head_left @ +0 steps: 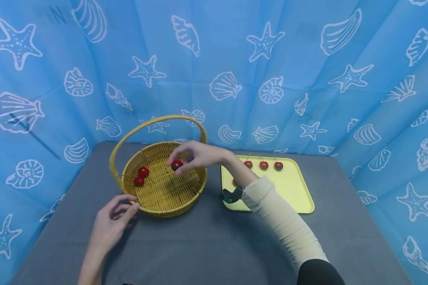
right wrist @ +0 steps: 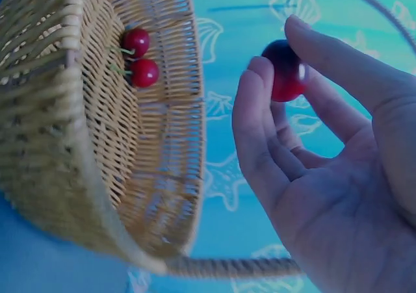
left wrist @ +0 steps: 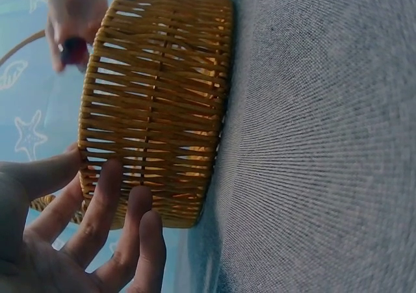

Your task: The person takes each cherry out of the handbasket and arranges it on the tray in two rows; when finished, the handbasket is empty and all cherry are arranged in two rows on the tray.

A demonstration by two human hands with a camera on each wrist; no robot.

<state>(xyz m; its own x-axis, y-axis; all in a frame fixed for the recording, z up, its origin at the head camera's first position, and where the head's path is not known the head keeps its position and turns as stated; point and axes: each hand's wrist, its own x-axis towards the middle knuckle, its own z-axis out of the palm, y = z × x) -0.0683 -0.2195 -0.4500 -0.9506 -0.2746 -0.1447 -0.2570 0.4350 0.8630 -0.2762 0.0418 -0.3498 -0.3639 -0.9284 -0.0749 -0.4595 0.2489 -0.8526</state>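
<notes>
My right hand [head_left: 196,154] pinches a dark red cherry [head_left: 176,165] between thumb and fingertips, over the right half of a round wicker basket [head_left: 165,214]. In the right wrist view this cherry [right wrist: 286,72] shows a blackish top and a bright red underside. Two red cherries [right wrist: 144,73] with short green stems lie together inside the basket, at its left in the head view. At the basket's near left rim, my left hand [head_left: 112,223] grips the edge with thumb and index finger. Its other fingers [left wrist: 97,225] lie loosely by the woven outer wall.
A yellow tray [head_left: 292,190] lies right of the basket, with several cherries [head_left: 263,165] on it; my right forearm covers part of it. The basket's tall handle [head_left: 157,120] arches over its far side. A blue shell-patterned curtain [head_left: 207,51] hangs behind the grey tabletop [head_left: 207,253].
</notes>
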